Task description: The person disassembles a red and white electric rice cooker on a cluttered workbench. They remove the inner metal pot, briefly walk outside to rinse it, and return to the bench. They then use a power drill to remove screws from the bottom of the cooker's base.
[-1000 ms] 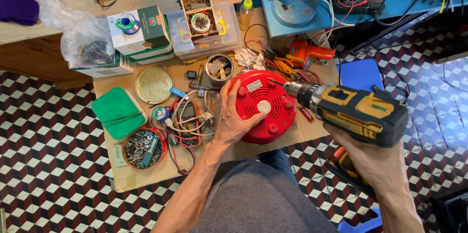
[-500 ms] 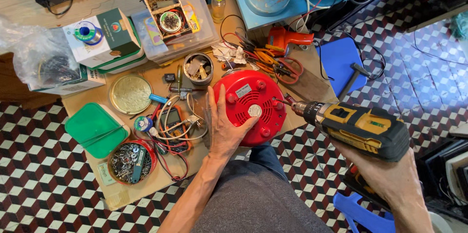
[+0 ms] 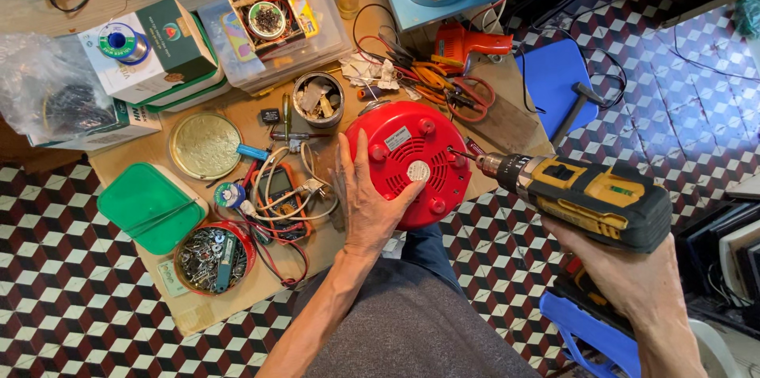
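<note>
On the workbench, left hand (image 3: 366, 202) steadies red appliance (image 3: 412, 163); right hand (image 3: 629, 279) grips drill (image 3: 590, 196).

Single head view, looking steeply down from above the person's lap onto the tabletop (image 3: 237, 291) and tiled floor (image 3: 71, 267). Fairly near; tabletop's near edge mid-frame, far edge cut off at top.

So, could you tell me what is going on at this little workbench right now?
A person sits at a low wooden board crowded with tools and parts. Their left hand lies flat on the underside of a round red appliance, steadying it. Their right hand grips a yellow and black cordless drill, with its bit at a screw point on the appliance's right edge. A tin of screws and a green lid lie to the left.
</note>
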